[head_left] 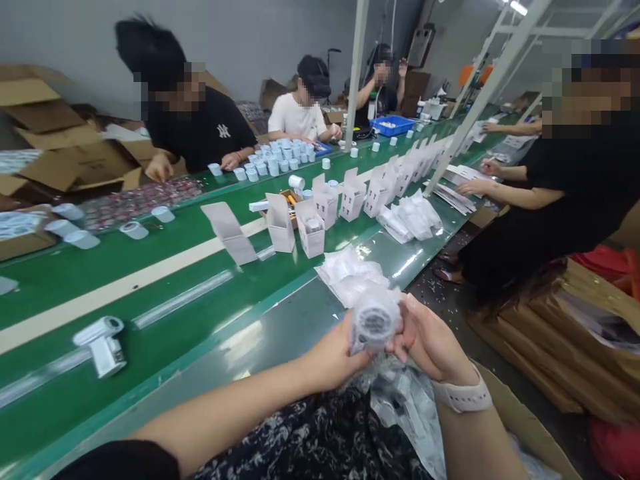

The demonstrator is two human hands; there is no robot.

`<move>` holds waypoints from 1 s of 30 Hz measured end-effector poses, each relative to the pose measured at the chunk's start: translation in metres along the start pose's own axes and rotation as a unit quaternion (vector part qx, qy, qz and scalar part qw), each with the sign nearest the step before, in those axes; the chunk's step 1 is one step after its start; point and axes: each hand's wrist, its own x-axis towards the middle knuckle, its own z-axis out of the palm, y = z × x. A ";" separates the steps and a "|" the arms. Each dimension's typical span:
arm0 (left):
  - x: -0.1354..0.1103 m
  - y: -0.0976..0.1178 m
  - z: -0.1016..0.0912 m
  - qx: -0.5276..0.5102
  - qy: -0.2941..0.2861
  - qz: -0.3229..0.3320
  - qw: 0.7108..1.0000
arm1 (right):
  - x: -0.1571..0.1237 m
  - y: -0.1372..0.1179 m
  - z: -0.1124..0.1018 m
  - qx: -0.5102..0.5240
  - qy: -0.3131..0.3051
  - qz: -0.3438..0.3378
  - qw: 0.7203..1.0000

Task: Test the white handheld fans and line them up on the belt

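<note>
My left hand point(334, 358) and my right hand point(431, 343) are both closed around a small round white device wrapped in a clear plastic bag point(374, 321), held above my lap at the near edge of the green conveyor belt point(165, 293). More crumpled plastic bags point(407, 400) lie in my lap below the hands. A pile of empty clear bags point(350, 273) rests on the belt's edge just beyond the hands. My right wrist wears a pale band point(463, 397).
Open white boxes point(310, 227) stand in a row along the belt. A white device point(103, 343) lies at the left. Small white cups point(280, 160) crowd the far side. Several people work around the belt; one sits at my right. Cardboard stacks point(565, 347) stand on the floor.
</note>
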 end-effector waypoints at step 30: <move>-0.028 0.002 -0.077 -0.198 0.271 0.020 0.942 | 0.024 0.039 0.106 0.225 -0.129 0.112 0.959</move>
